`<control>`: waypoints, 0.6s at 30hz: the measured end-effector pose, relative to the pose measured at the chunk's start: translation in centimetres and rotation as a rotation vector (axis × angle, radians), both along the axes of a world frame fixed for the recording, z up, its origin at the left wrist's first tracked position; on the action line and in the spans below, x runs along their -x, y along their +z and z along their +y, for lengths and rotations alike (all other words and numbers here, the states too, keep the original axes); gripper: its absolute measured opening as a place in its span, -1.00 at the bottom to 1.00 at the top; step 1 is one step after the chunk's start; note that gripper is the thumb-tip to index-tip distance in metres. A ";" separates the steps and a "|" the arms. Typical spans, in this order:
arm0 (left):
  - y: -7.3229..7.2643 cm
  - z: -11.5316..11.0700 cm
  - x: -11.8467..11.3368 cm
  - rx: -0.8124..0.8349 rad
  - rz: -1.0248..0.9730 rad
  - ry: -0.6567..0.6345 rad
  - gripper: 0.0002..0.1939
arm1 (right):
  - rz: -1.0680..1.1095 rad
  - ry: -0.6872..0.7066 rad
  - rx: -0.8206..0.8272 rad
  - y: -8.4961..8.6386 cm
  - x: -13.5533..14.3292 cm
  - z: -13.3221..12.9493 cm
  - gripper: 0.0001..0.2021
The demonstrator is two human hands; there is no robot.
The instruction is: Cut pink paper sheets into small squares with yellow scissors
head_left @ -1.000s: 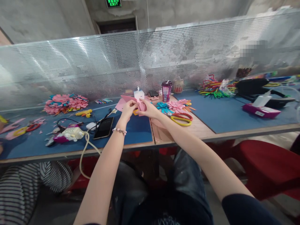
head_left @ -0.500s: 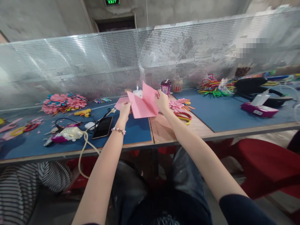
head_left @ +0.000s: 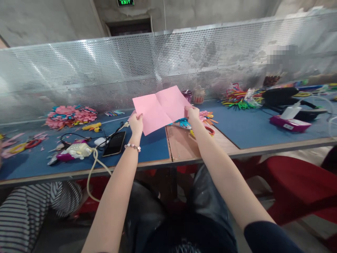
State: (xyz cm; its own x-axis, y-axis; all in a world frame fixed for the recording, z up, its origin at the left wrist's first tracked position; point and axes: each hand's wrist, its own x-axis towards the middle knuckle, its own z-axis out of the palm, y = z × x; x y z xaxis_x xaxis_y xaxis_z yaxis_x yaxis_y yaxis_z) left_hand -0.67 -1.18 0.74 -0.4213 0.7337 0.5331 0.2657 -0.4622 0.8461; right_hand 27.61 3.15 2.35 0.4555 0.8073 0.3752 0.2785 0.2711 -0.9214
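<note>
A sheet of pink paper (head_left: 160,109), with a crease down its middle, is stretched out above the table. My left hand (head_left: 136,123) pinches its lower left side, thumb on the front. At the right edge my right hand (head_left: 192,113) grips the same sheet. Behind my right wrist lie scissors (head_left: 210,130) with red and yellow handles, partly hidden by the arm. Blue paper cutouts (head_left: 183,122) show just under the sheet, and pink and orange cutouts (head_left: 207,117) lie beyond my right hand.
Left on the blue table (head_left: 147,149) are a phone (head_left: 114,143), a yellow glue gun (head_left: 92,126), a heap of pink cutouts (head_left: 71,116) and more scissors (head_left: 26,146). Pipe cleaners (head_left: 240,98) and a purple box (head_left: 289,123) stand right. A perforated metal screen (head_left: 184,59) rises behind.
The pink paper was folded in a V and is now opened nearly flat toward me. My right hand has moved right and slightly down, uncovering the blue cutouts.
</note>
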 end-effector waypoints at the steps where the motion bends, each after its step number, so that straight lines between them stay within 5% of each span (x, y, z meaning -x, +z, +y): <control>1: 0.2 -0.2 -0.3 -0.018 0.015 -0.005 -0.85 | 0.021 0.004 0.031 -0.3 -0.2 0.2 -0.69; 7: 0.1 -0.7 -1.6 -0.017 0.056 -0.180 -0.68 | 0.028 0.008 0.111 -0.5 -0.5 0.0 -0.68; 11: -0.8 0.0 -1.2 0.052 0.033 -0.212 -0.77 | -0.087 0.059 0.129 -0.4 -0.9 -0.5 -0.67; 18: -1.6 1.4 -0.5 0.108 -0.129 -0.213 -0.82 | -0.488 0.150 0.179 -1.0 -5.9 -4.0 -0.70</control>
